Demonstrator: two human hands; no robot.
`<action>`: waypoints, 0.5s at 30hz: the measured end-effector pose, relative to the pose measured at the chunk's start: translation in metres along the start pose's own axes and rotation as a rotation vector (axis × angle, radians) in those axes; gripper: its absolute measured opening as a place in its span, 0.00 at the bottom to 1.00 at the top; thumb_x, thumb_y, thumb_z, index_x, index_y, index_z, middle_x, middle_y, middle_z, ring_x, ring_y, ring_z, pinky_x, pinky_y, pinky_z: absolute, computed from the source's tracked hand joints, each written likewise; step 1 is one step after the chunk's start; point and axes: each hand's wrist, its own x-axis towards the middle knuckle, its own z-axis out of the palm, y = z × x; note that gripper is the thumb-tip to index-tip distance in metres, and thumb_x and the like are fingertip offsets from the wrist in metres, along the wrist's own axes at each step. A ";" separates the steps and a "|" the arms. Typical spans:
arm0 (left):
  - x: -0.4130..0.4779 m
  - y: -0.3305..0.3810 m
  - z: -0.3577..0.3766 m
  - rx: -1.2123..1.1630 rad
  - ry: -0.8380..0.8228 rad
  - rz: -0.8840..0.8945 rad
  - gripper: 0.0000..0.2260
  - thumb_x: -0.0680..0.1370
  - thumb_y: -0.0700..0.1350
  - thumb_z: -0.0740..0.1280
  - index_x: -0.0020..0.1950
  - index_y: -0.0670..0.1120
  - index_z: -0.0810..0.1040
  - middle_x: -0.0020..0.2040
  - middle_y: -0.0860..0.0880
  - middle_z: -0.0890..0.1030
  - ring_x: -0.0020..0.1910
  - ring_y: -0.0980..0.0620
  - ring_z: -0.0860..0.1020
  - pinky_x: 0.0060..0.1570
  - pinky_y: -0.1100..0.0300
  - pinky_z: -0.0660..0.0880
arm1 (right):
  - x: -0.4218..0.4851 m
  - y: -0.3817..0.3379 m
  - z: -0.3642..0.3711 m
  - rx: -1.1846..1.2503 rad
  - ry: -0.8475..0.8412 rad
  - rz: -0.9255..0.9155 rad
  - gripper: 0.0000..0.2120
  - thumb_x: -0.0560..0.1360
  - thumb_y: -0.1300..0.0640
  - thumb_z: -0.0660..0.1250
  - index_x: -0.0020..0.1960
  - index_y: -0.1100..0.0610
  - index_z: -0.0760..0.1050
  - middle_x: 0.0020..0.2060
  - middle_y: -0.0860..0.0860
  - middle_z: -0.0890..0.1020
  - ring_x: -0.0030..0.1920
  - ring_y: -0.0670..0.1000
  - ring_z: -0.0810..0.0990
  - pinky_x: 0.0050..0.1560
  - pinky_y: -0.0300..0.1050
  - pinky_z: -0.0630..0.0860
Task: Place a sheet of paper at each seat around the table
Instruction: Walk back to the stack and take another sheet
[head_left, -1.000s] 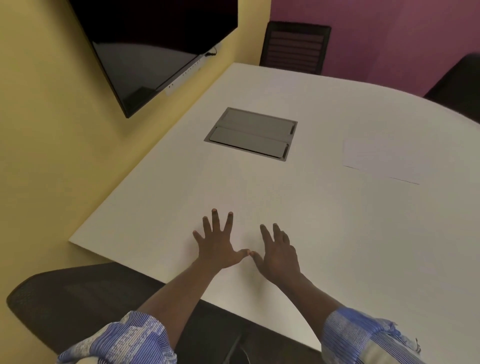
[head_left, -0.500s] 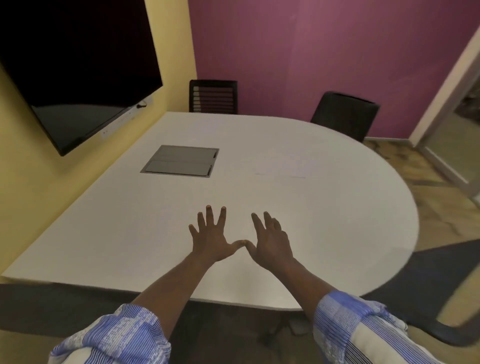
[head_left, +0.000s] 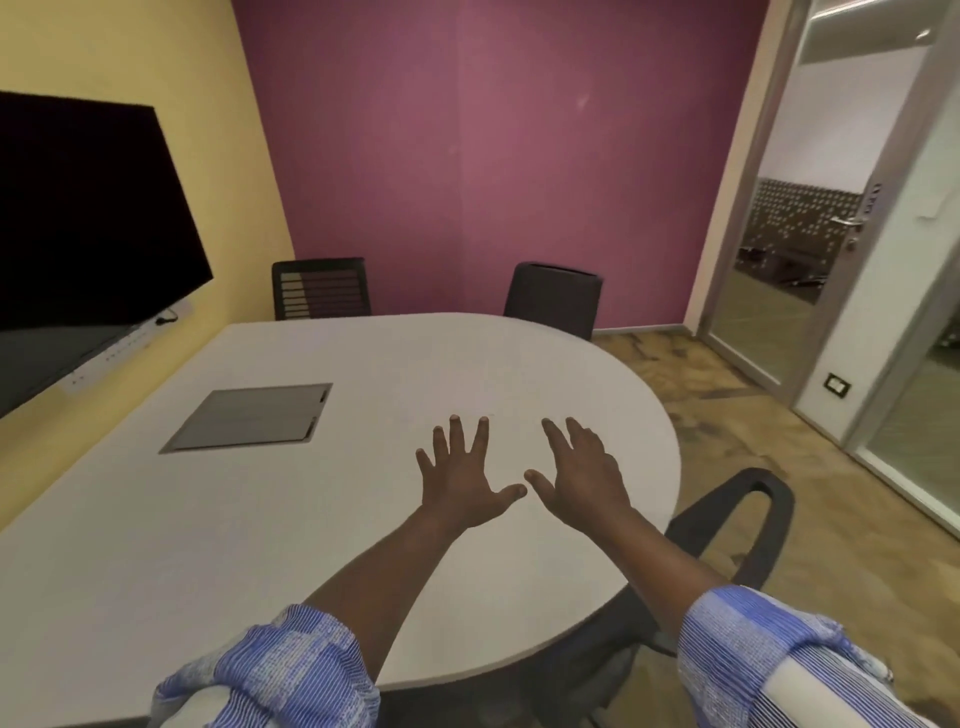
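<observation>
Both hands spread wide over the white table, holding nothing.

The left hand (head_left: 460, 480) and right hand (head_left: 582, 478) are palm down with fingers straight and fanned, thumb tips near each other but apart, over the table (head_left: 260, 519) towards its rounded right edge; whether they touch the top I cannot tell. A sheet of paper cannot be made out against the white surface. The straight left edge runs close along the yellow wall under a dark screen (head_left: 78, 234), and a grey hatch (head_left: 249, 418) sits flush near it. Two far chairs (head_left: 322, 288) (head_left: 553, 299) stand tucked against the back edge, and a near chair (head_left: 743, 519) sits just beside the curve. Open floor lies to the right, up to a glass door (head_left: 779, 260). The small marking on its frame is too blurred to read.
</observation>
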 end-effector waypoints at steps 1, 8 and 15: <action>0.008 0.013 0.000 -0.012 0.002 0.016 0.51 0.69 0.77 0.58 0.81 0.55 0.37 0.82 0.43 0.38 0.81 0.36 0.40 0.75 0.32 0.45 | 0.003 0.012 -0.007 -0.004 0.009 0.009 0.38 0.79 0.37 0.61 0.82 0.49 0.49 0.81 0.57 0.55 0.79 0.60 0.54 0.73 0.59 0.63; 0.076 0.109 0.030 -0.064 0.001 0.080 0.51 0.69 0.79 0.56 0.81 0.56 0.37 0.82 0.42 0.38 0.81 0.36 0.41 0.74 0.32 0.45 | 0.032 0.110 -0.032 -0.074 0.038 0.062 0.38 0.79 0.38 0.61 0.82 0.49 0.48 0.81 0.56 0.55 0.80 0.59 0.54 0.74 0.58 0.63; 0.156 0.194 0.071 -0.152 -0.038 0.066 0.51 0.68 0.79 0.54 0.81 0.56 0.36 0.83 0.42 0.39 0.81 0.36 0.41 0.75 0.33 0.44 | 0.100 0.205 -0.048 -0.155 0.001 0.058 0.38 0.79 0.37 0.60 0.82 0.48 0.47 0.81 0.55 0.55 0.80 0.58 0.54 0.75 0.55 0.62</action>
